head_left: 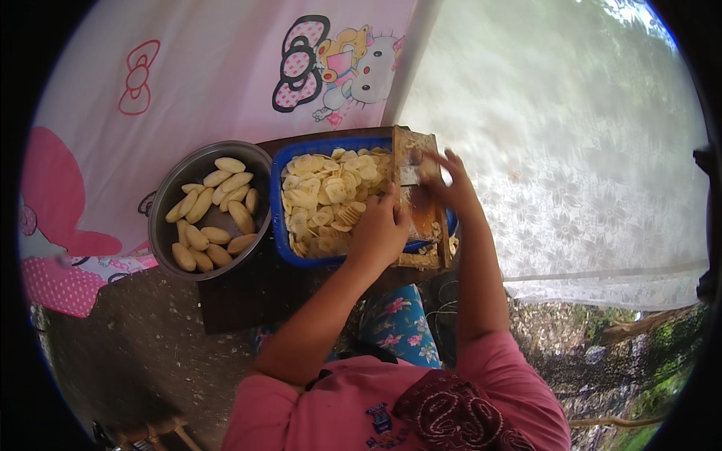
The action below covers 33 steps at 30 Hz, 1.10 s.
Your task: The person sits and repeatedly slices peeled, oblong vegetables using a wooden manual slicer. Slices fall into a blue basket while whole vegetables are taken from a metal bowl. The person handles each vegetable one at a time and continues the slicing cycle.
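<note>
A wooden slicer board point(420, 210) with a metal plate point(408, 175) lies across the right part of a blue basin point(277, 225). Pale round banana slices point(323, 180) fill much of that basin. My left hand point(380, 231) is closed at the board's left edge, its fingertips partly hidden, beside a fanned row of slices. Over the board's right side, my right hand point(453, 184) has its fingers stretched out and apart, slightly blurred. Anything under its palm is hidden. Left of the basin, a round metal pot point(159, 233) holds several whole peeled bananas point(201, 204).
Pot and basin stand on a dark low table point(233, 304). A pink printed sheet point(203, 75) hangs behind and to the left. A white lacy curtain point(564, 173) hangs close by on the right. Banana scraps point(421, 257) lie at the board's near end.
</note>
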Tool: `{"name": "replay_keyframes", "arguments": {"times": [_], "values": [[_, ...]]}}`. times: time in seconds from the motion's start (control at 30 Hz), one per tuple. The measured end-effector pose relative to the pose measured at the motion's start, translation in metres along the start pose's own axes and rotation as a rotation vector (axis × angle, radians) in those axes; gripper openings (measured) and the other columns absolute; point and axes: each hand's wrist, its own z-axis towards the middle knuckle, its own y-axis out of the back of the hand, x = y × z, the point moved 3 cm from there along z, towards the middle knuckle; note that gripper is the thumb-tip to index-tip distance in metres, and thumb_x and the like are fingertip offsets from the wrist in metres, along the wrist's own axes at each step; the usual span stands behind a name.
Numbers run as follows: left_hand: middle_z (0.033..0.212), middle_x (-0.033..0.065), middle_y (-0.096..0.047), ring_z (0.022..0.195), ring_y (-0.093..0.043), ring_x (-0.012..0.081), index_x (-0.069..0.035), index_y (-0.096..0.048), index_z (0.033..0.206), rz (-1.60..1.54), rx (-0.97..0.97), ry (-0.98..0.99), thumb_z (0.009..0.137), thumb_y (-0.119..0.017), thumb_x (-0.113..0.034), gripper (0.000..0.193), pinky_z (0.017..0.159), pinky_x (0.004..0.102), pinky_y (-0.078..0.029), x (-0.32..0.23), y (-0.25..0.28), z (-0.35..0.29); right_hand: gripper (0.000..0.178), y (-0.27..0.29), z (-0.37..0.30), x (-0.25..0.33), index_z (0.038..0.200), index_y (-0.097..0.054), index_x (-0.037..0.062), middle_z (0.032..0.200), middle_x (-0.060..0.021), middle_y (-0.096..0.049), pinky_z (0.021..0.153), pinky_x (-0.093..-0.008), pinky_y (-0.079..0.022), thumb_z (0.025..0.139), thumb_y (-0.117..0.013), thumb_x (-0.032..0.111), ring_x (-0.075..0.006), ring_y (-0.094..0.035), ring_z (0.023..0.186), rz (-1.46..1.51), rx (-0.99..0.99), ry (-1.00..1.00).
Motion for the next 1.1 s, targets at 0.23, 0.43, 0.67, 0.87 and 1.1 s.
{"name": "replay_keyframes", "arguments": {"times": [0.23, 0.43, 0.67, 0.87, 1.1], "values": [[0.116, 0.0234, -0.053, 0.099, -0.062, 0.0399, -0.001, -0.041, 0.144, 0.05, -0.005, -0.012, 0.093, -0.051, -0.025, 0.057, 0.085, 0.0469, -0.052, 0.005, -0.004, 0.001, 0.051, 0.001, -0.042, 0.003, 0.13, -0.063, 0.0222, 0.15, -0.03, -0.032, 0.115, -0.0498, -0.027, 0.081, -0.075, 0.019, -0.0439, -0.024, 0.144, -0.026, 0.069, 0.038], [0.115, 0.0233, -0.054, 0.099, -0.062, 0.0395, -0.001, -0.041, 0.144, -0.028, -0.008, 0.001, 0.093, -0.051, -0.026, 0.057, 0.085, 0.0469, -0.051, 0.0, 0.0, 0.0, 0.046, -0.004, 0.027, -0.011, 0.13, -0.063, 0.0182, 0.152, -0.0271, -0.033, 0.113, -0.0429, -0.032, 0.085, -0.072, 0.017, -0.0361, -0.031, 0.143, 0.163, 0.01, -0.13], [0.116, 0.0236, -0.053, 0.1, -0.061, 0.0401, -0.001, -0.041, 0.144, 0.023, -0.006, 0.009, 0.093, -0.051, -0.026, 0.057, 0.086, 0.0474, -0.051, 0.004, -0.002, 0.002, 0.048, 0.003, -0.061, 0.012, 0.128, -0.064, 0.0211, 0.151, -0.0281, -0.032, 0.114, -0.0494, -0.031, 0.082, -0.075, 0.022, -0.0426, -0.025, 0.144, -0.053, 0.128, -0.07], [0.117, 0.0244, -0.053, 0.1, -0.062, 0.0397, 0.0, -0.041, 0.143, -0.049, -0.029, -0.004, 0.093, -0.051, -0.023, 0.056, 0.085, 0.0467, -0.051, 0.004, -0.003, 0.002, 0.046, -0.005, 0.024, -0.014, 0.13, -0.064, 0.0181, 0.152, -0.0254, -0.035, 0.113, -0.0422, -0.031, 0.084, -0.074, 0.022, -0.0342, -0.029, 0.145, 0.09, 0.013, -0.114], [0.115, 0.0246, -0.053, 0.098, -0.062, 0.0401, 0.0, -0.042, 0.142, -0.001, -0.006, 0.011, 0.093, -0.051, -0.026, 0.056, 0.084, 0.047, -0.052, 0.002, 0.0, 0.001, 0.045, 0.002, -0.046, 0.008, 0.128, -0.065, 0.0184, 0.153, -0.0242, -0.033, 0.114, -0.0422, -0.031, 0.084, -0.074, 0.021, -0.034, -0.03, 0.144, 0.051, 0.086, -0.072]]}}
